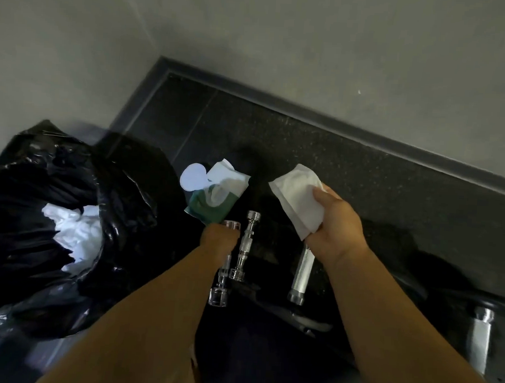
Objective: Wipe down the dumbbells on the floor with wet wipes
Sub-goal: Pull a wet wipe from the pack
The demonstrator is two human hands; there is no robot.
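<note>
- At 4 o'clock, nearest me, a chrome piece [480, 335] stands by the frame's right edge; I cannot tell what it is.
- Three dumbbells lie side by side on the dark floor [348, 178] at centre. Their long axes run roughly 6 to 12 o'clock, with the far ends tipped slightly toward 1.
- My left hand [218, 238] has its fingers curled round the handle of the left dumbbell [218, 296]; both of its ends stick out.
- The middle dumbbell [245, 246] lies just beside that hand at its 3 o'clock, untouched.
- The right dumbbell [301, 270] lies further toward 3 o'clock, its far end hidden under my right hand [337, 225].
- That hand, well apart from the left, pinches a folded white wipe [297, 199].
- A black bin bag [38, 238] crowds the 9 o'clock side.
- The wet-wipe pack [216, 192] lies at 12 o'clock from the left hand, flap open.
- Beyond it, bare floor runs to the skirting board [336, 128].
</note>
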